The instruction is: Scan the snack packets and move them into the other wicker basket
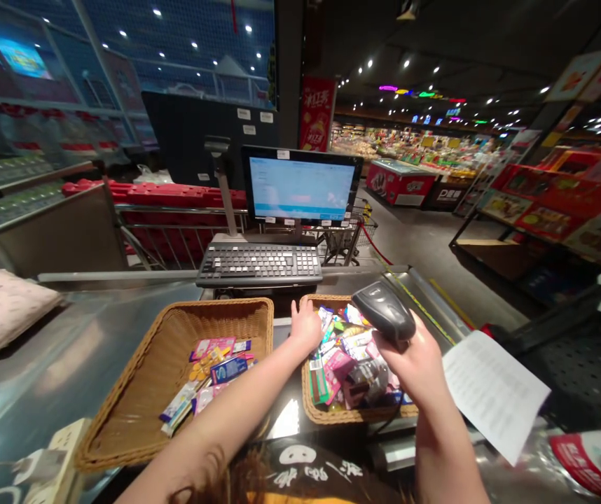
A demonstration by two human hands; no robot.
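Noted in right hand [417, 357], clamped about its grip: black handheld scanner [383, 306], raised over the right rear part of the right wicker basket [350, 418]. Noted left hand [307, 326] at that basket's far left corner, fingers partly spread; cannot tell whether closed on anything there. Below, in the same basket: heap of colourful small packets [354, 343], most print too small to read. In left wicker basket [137, 392]: fewer packs, including a blue packet [228, 369] with a large white mark like an S; cannot read more. Observed on red banner [316, 112]: white Chinese characters, apparently 冰红茶. On monitor [303, 185]: blue page, text illegible. On printed sheet [494, 388]: lines too faint to read. On bottle [584, 462] at lower right: red-and-white label, wording illegible. On dark clothing [300, 465]: white characters beside a snout-like oval, not deciphered. As for edges: narrow gap between baskets, crossed by left forearm [227, 413]; keyboard [258, 264] just beyond; sheet near right basket. Widest working room on metal counter [22, 392], between left basket and pale bag [6, 311]; limited nearer by power strip [61, 455].
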